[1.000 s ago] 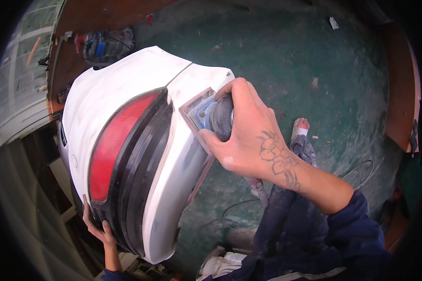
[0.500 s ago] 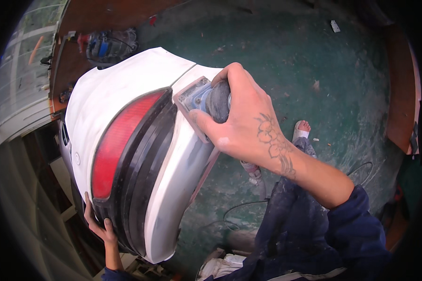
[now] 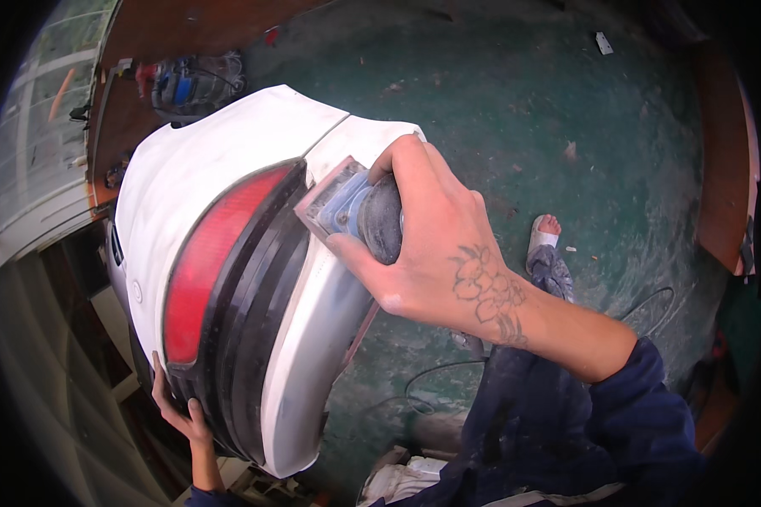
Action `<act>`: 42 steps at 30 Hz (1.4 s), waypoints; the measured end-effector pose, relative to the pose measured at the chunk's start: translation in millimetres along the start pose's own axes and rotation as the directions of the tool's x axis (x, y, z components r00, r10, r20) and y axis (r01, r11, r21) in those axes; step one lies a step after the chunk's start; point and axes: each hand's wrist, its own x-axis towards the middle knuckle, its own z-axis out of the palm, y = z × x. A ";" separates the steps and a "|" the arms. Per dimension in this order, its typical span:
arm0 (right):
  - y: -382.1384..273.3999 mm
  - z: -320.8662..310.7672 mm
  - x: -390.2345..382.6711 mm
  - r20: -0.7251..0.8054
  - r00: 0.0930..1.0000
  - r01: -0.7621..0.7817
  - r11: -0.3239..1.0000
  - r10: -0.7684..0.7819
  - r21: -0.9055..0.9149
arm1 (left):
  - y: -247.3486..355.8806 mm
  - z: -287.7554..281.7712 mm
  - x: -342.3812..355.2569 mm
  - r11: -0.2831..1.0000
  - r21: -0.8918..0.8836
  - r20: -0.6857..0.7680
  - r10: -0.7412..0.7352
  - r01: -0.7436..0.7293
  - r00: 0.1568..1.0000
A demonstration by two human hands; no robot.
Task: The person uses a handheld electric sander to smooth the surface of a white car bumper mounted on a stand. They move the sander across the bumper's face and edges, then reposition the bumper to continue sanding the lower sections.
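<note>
Sander (image 3: 347,211) slid closer to lamp (image 3: 210,269), upper right of it. Right hand (image 3: 431,226) clamped on sander; left hand (image 3: 177,411), fingers apart, below lamp.

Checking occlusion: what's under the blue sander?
White panel and black trim show around the sander. The surface directly beneath is covered, so its condition and any contact can't be seen.

Right hand (image 3: 438,232) grips a sander (image 3: 381,221) — over white bodywork (image 3: 228,144).
</note>
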 end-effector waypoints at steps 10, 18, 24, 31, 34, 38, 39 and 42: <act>37.2 -12.2 30.8 0.020 0.980 -0.192 0.973 0.196 -0.127 | 3.6 0.1 3.5 1.000 0.021 0.004 0.002 -0.002 1.000; 23.0 -9.3 -24.2 0.070 0.995 -0.064 0.996 0.068 -0.063 | 0.6 0.0 0.9 1.000 0.015 0.010 -0.003 0.002 1.000; 32.5 -11.6 3.9 0.041 0.991 -0.116 0.975 0.126 -0.192 | -0.3 1.6 1.4 1.000 -0.001 0.008 0.005 -0.005 1.000; 21.7 -8.9 -6.4 0.040 0.996 -0.077 0.984 0.085 -0.159 | 0.8 1.1 2.4 1.000 0.011 0.016 0.005 -0.005 1.000; 26.4 -8.5 13.7 0.049 0.992 -0.099 0.969 0.113 -0.227 | 1.3 1.3 4.5 0.999 0.027 0.010 0.019 -0.019 1.000; 27.3 -10.6 23.9 0.046 0.990 -0.118 0.971 0.130 -0.206 | -3.7 -0.1 3.4 1.000 0.008 0.023 0.020 -0.020 1.000; 24.0 -8.3 18.7 0.033 0.994 -0.098 0.980 0.106 -0.176 | -4.3 -0.1 2.4 1.000 0.006 0.020 0.016 -0.016 1.000; 14.3 -0.4 5.3 -0.004 0.999 -0.047 0.992 0.047 -0.118 | -3.3 0.0 1.6 1.000 -0.007 0.014 0.007 -0.006 1.000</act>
